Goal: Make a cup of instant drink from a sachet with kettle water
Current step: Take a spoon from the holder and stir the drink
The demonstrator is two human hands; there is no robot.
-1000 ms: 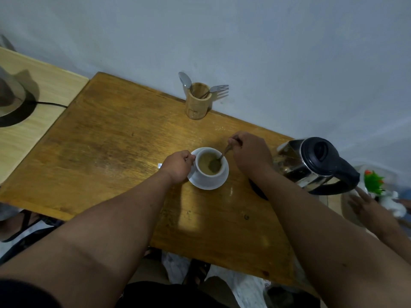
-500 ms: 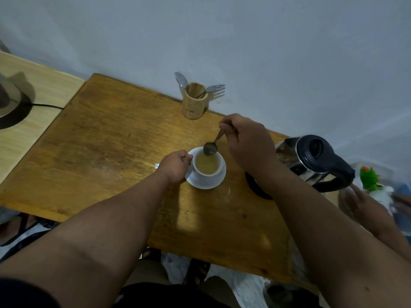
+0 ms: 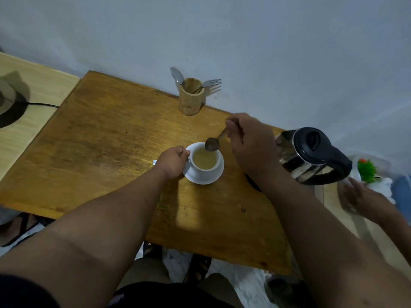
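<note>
Now the cup (image 3: pixel 205 162) of tan drink sits on its saucer (image 3: pixel 203 177) mid-table, well clear of the table (image 3: pixel 106 138) edges, kettle (image 3: pixel 311 155) just right. Since a second ago the spoon (image 3: pixel 212 144) has lifted out and hangs over the far rim. Right hand (image 3: pixel 251 143) pinches its handle; left hand (image 3: pixel 173 162) is closed on the cup's handle.

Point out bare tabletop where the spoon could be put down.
Widest bare patch: the table left of the cup, out to its left edge. Also free: the near strip in front of the saucer. Crowded: between right hand holding the spoon and kettle; holder occupies the back edge.
</note>
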